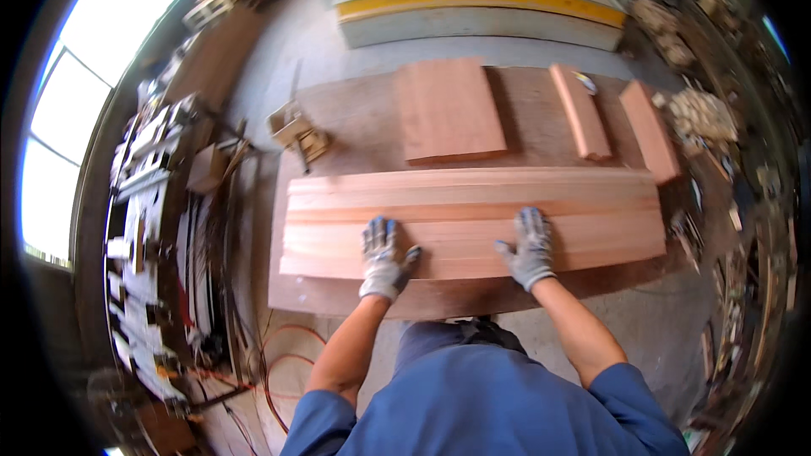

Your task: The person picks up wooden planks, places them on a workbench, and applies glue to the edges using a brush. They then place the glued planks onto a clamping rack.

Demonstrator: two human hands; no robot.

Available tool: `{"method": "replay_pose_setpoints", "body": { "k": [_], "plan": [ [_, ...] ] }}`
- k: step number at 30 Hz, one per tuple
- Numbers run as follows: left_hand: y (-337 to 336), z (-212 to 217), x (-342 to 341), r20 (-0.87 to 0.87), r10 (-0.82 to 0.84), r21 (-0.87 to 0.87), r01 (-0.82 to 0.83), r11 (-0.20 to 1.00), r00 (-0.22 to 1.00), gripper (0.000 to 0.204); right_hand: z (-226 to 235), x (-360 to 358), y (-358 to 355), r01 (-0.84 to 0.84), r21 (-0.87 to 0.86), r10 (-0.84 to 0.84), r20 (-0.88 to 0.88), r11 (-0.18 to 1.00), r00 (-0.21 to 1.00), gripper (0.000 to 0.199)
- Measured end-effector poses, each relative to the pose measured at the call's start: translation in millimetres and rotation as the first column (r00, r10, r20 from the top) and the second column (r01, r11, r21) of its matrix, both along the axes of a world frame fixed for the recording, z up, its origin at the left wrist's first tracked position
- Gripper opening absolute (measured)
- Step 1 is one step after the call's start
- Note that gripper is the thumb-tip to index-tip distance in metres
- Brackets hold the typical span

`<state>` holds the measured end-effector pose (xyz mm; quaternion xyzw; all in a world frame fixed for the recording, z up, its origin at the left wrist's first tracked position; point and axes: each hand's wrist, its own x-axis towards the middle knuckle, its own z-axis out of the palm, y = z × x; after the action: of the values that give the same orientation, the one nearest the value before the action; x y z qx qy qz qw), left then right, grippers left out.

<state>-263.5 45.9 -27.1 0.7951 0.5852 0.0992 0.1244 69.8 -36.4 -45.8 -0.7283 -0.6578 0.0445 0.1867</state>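
Both hands, left hand point(384, 257) and right hand point(530, 249), rest flat, ungrasping, on stacked boards point(473, 219) running left-right along the desk's point(355, 127) near edge.

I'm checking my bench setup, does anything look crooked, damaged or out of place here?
Nothing stands out. The long reddish wooden boards lie side by side, flat on the brown plywood worktable, under the gloved left hand and right hand. The far boards look undamaged.

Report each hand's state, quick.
Left hand: open, flat on the long wooden boards.
Right hand: open, flat on the same boards.
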Motion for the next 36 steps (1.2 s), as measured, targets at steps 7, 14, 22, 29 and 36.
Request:
{"method": "replay_pose_setpoints", "body": {
  "k": [7,14,22,29,36],
  "plan": [
    [-45,-1,6,-0.125,0.023,-0.004,-0.024,1.0,0.992,0.089,-3,-5,0,-0.001,-0.023,-0.001,-0.073,1.0,0.997,0.084],
    [-50,0,13,-0.197,0.051,-0.045,-0.061,0.997,0.979,0.088,1,-9,2,0.005,-0.076,-0.01,-0.065,0.997,0.998,0.084],
    [-52,9,19,-0.185,0.049,-0.063,-0.061,0.996,0.982,0.088,14,-13,-1,0.034,-0.09,-0.042,-0.091,0.995,0.995,0.085],
    [-48,6,7,-0.128,-0.098,-0.036,0.094,0.995,0.987,0.09,10,-10,-1,0.042,-0.048,-0.046,-0.077,0.998,0.996,0.084],
    [-20,8,-9,0.029,-0.398,-0.038,0.398,0.916,0.917,0.082,18,-15,4,0.244,-0.126,-0.238,0.064,0.962,0.969,0.091]
  ]
}}
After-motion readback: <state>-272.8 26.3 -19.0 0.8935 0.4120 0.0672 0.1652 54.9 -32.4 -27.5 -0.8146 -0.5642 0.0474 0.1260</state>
